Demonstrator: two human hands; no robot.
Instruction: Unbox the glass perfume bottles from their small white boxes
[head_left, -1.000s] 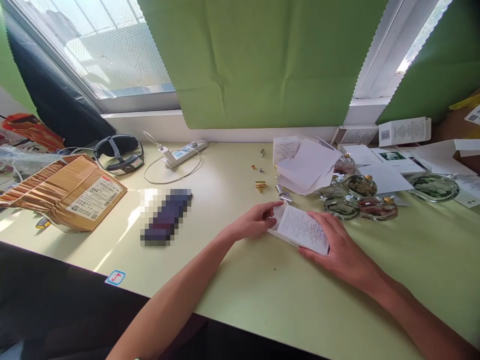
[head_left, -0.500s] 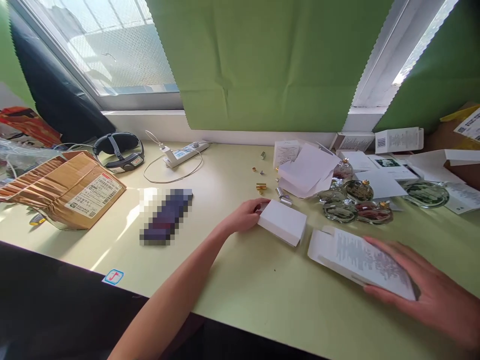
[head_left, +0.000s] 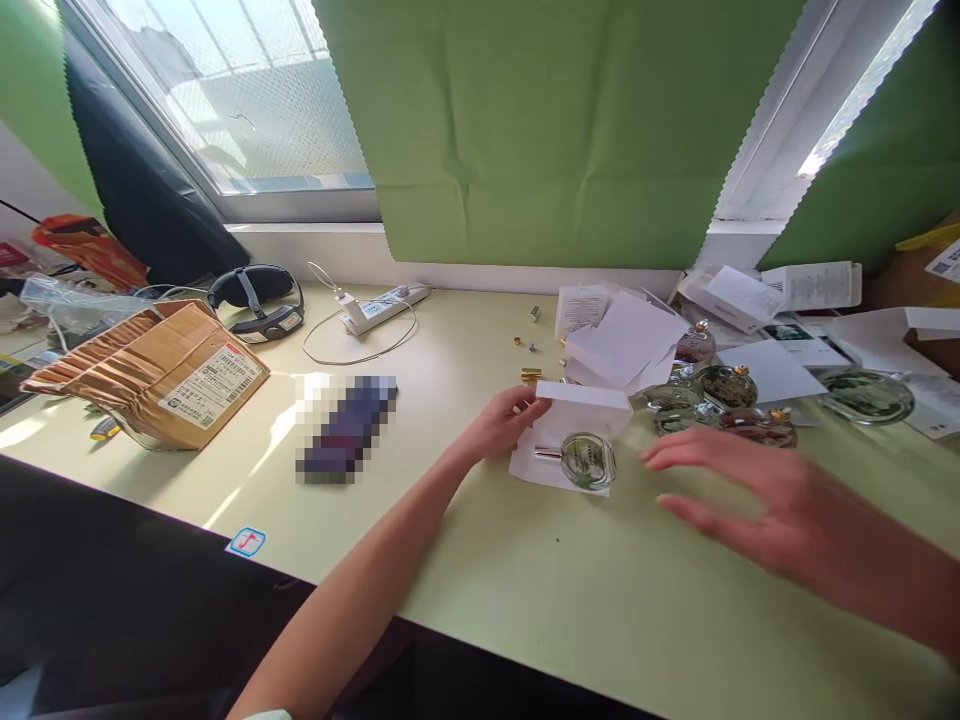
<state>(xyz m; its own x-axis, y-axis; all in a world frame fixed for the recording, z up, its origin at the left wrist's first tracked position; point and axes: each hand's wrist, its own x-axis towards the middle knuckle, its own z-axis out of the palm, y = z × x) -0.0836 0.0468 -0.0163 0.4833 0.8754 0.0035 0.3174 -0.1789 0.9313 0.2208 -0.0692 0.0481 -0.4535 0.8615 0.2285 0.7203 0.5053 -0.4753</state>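
My left hand [head_left: 507,421] grips the left end of a white inner box [head_left: 583,410], tilted up on the pale green table [head_left: 465,560]. Below it a round glass bottle [head_left: 588,461] with a silver neck lies on a white insert sheet [head_left: 529,465]. My right hand [head_left: 757,495] hovers open and blurred just right of the bottle, holding nothing. A printed white sleeve [head_left: 735,297] lies at the back right near the window sill.
Several round glass bottles [head_left: 724,385] and white papers [head_left: 622,340] crowd the back right. Small gold and silver caps [head_left: 531,375] lie behind the box. A cardboard parcel [head_left: 161,375], a headband [head_left: 259,300], a power strip [head_left: 379,305] and a blurred dark object [head_left: 346,428] sit to the left.
My right hand pulled the printed sleeve off the white box, let go of it and came back empty. My left hand tipped the inner box up, and a glass bottle now lies exposed.
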